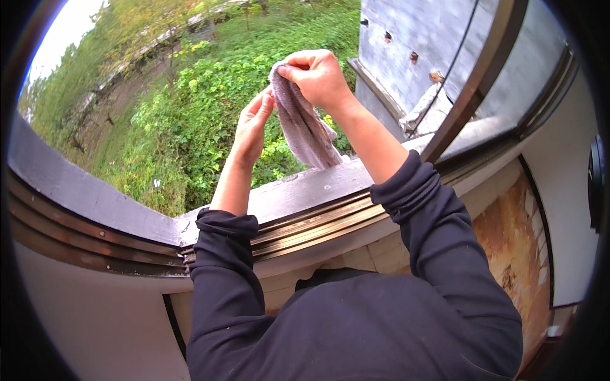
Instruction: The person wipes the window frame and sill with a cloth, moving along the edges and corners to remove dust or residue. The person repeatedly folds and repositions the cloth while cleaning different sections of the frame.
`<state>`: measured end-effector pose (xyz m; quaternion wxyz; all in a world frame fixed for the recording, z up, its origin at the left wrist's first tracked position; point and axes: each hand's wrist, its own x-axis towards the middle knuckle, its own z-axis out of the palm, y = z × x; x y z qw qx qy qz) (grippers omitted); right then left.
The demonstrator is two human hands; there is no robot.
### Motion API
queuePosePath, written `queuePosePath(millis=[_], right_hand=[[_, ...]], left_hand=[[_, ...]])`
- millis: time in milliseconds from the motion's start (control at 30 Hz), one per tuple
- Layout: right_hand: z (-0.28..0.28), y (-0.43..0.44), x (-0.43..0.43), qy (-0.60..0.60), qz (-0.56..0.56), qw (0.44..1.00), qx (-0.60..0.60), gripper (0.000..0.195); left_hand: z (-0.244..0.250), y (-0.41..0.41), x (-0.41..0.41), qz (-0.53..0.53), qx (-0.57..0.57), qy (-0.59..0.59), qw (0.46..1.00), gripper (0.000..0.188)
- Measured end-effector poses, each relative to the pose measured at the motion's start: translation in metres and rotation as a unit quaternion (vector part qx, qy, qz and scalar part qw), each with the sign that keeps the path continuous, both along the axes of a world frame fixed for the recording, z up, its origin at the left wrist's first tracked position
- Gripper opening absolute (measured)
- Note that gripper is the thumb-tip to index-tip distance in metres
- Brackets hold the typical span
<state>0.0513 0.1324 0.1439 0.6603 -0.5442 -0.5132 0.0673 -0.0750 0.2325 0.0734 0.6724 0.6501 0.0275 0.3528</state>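
Observation:
A grey-mauve cloth (305,126) hangs outside the window opening, its lower end at the outer sill (329,183). My right hand (321,78) pinches the cloth's top edge between thumb and bent fingers. Just left of it, my left hand (253,126) is raised with its fingertips at the cloth's upper left edge. Whether those fingertips grip the cloth or only touch it is hidden. Both forearms reach out over the sill, dark sleeves pushed up.
Metal sliding tracks (314,224) run along the sill in front of my body. A brown window frame bar (476,85) stands right of my right arm. Outside, a grey wall (410,28) with holes rises at right, and green plants (162,114) grow far below.

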Motion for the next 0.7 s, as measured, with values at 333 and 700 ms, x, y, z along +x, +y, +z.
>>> queuePosePath(millis=[333,700], right_hand=[[0.017,-0.165,0.003,-0.056,-0.073,0.994,0.063,0.013],[-0.1,-0.342,-0.002,0.194,-0.244,0.936,-0.166,0.01]], left_hand=[[0.073,-0.002,-0.016,0.074,0.016,-0.119,0.99,0.012],[-0.042,-0.161,0.073,0.001,0.354,0.329,0.875,0.028]])
